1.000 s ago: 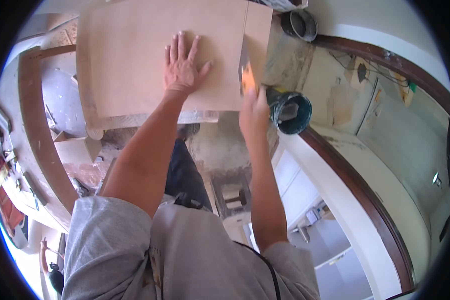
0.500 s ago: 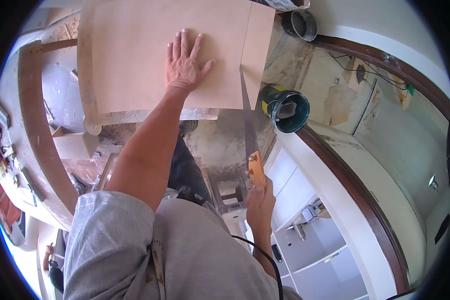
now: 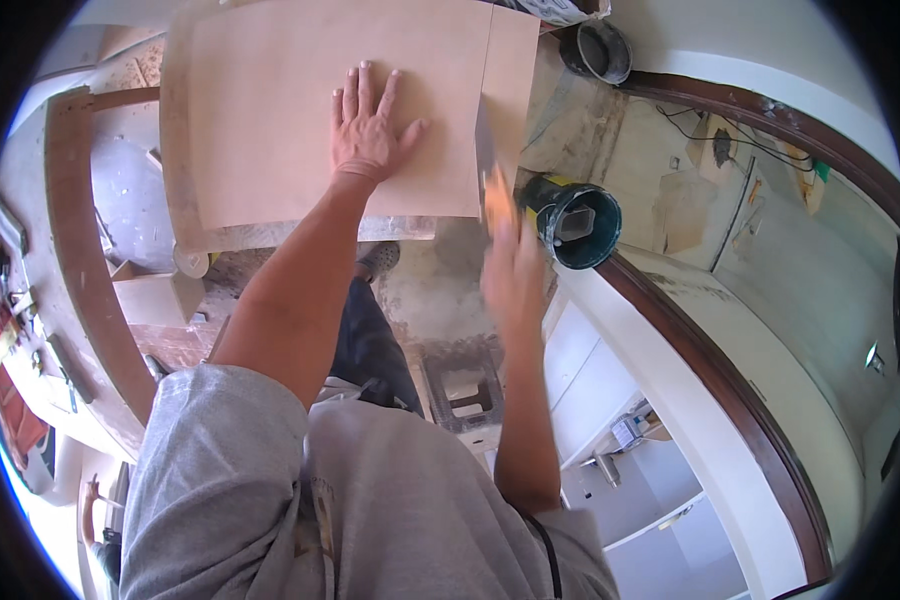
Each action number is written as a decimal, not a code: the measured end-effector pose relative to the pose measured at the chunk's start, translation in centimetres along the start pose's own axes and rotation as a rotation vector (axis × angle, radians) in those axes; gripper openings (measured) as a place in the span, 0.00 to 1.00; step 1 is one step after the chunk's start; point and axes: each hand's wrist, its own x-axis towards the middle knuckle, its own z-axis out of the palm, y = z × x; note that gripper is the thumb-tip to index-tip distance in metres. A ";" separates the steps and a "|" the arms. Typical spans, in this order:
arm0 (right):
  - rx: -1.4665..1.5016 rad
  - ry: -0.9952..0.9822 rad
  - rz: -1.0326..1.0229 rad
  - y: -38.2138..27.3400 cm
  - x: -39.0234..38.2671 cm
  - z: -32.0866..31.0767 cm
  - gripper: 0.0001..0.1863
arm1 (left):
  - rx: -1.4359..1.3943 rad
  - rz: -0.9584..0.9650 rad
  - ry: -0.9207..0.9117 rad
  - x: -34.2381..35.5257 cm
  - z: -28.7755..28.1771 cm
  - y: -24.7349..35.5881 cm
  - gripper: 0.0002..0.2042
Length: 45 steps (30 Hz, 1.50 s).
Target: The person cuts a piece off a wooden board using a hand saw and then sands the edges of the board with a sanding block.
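A pale brown board (image 3: 310,110) lies flat across a rough support at the top of the view, its near edge overhanging a dusty floor (image 3: 440,290). A straight cut line runs down the board near its right edge, and a handsaw (image 3: 487,165) stands in that line, blade in the kerf, orange handle at the board's near edge. The right hand (image 3: 515,275) is blurred, closed around the saw's handle just below the board. The left hand (image 3: 367,130) lies palm down on the board left of the cut, its fingers (image 3: 355,90) spread open and flat, holding nothing. Just right of the saw, a dark teal bucket (image 3: 578,222) stands on the floor, and a grey round bucket (image 3: 600,50) sits farther off near the top. A curved dark wooden trim (image 3: 730,390) sweeps along the white wall on the right.
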 end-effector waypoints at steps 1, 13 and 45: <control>0.016 -0.062 0.241 0.2 -4.4 -1.3 0.22 | 0.028 0.005 0.001 0.0 0.0 0.0 0.42; 0.026 0.129 -0.058 0.7 12.9 6.8 0.25 | -0.029 0.005 -0.001 0.2 0.1 -0.3 0.42; 0.046 -0.139 0.399 3.0 -13.5 -3.5 0.20 | -0.011 0.001 0.002 0.0 0.1 -0.2 0.42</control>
